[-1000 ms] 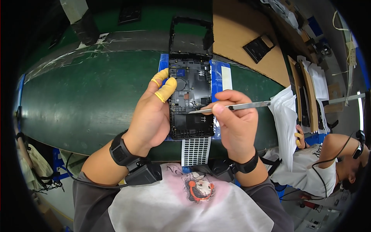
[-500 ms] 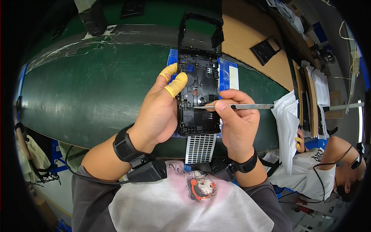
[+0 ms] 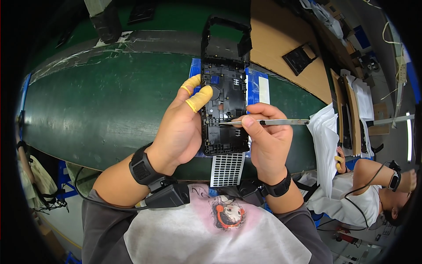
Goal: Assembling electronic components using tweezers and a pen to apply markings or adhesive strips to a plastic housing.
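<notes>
A left hand [image 3: 178, 132] in yellow finger covers [image 3: 199, 100] grips a black plastic case [image 3: 228, 99] by its left edge, over a blue pad [image 3: 263, 75] on a green table [image 3: 110, 101]. The right hand [image 3: 270, 143] pinches metal tweezers [image 3: 285, 122] — their tips at the case's near half, contact impossible to tell. A label sheet [image 3: 227, 170] lies nearer; far right, a black frame [image 3: 296, 61] rests on cardboard [image 3: 281, 26] — a co-worker [image 3: 338, 193] sits at right.
</notes>
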Available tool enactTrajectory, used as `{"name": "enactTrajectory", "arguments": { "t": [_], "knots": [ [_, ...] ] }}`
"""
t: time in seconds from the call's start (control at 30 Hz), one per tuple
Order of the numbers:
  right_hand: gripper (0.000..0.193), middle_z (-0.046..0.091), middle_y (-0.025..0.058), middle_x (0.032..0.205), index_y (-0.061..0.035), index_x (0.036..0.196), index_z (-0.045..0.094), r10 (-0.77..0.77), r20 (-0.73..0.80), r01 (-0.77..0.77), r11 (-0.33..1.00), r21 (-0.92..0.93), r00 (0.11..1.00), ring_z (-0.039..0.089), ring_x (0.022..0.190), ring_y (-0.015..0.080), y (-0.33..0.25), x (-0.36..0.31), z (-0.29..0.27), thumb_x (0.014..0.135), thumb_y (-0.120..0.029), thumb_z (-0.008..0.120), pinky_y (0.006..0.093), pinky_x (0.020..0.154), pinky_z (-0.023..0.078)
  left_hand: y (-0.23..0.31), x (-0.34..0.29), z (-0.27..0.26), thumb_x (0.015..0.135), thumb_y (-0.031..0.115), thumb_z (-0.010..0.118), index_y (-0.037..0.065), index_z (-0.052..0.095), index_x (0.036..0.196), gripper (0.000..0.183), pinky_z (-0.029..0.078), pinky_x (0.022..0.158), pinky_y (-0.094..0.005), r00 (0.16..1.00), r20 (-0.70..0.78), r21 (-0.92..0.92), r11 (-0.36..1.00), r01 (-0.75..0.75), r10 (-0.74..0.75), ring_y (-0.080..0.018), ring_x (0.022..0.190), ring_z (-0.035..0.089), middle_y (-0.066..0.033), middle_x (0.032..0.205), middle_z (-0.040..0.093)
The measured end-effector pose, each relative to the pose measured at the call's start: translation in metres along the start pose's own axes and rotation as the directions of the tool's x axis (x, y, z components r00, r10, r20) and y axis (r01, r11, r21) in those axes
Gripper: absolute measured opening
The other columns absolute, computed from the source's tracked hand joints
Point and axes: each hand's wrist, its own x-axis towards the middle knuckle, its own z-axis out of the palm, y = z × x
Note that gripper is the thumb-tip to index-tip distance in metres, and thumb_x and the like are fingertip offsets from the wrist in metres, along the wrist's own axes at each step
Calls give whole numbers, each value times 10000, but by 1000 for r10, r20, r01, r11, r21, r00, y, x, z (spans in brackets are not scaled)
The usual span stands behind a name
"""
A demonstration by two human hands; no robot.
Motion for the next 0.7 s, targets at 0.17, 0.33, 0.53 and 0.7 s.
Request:
{"name": "enactTrajectory", "arguments": {
  "t": [0.17, 0.33, 0.53, 0.7],
  "knots": [
    [235, 602, 109, 779, 65, 947, 506, -10, -21, 10, 1000, -10, 1000, 572, 696, 112, -1, 0, 0, 732, 25, 589, 188, 624, 437, -1, -3, 0, 652, -48, 504, 39, 250, 1228, 635, 415, 828, -296, 997, 65, 217, 975, -41, 27, -177, 977, 479, -104, 1068, 461],
    [204, 589, 112, 729, 52, 903, 516, -99, -162, 117, 987, 111, 982, 408, 493, 42, -12, 10, -17, 726, -17, 591, 150, 430, 292, 4, 4, -6, 576, -115, 472, 32, 212, 1240, 728, 438, 792, -289, 984, 42, 260, 949, -176, 171, -195, 976, 472, -118, 1084, 433],
    [167, 571, 57, 662, 35, 878, 540, 97, -138, -110, 990, -89, 986, 494, 539, 61, 10, 27, -46, 717, 16, 580, 148, 466, 328, 21, 6, -3, 797, 70, 513, 73, 305, 1181, 437, 449, 795, -321, 947, -4, 111, 941, -318, 321, -179, 937, 506, -85, 1054, 478],
    [157, 571, 35, 655, 26, 862, 550, 116, -173, -136, 985, -106, 978, 539, 574, 72, 19, 29, -51, 710, 17, 588, 145, 476, 347, 17, 12, -8, 855, 159, 458, 70, 355, 1125, 303, 460, 776, -311, 940, -113, 124, 943, -309, 322, -154, 921, 512, -62, 1032, 491]
  ]
}}
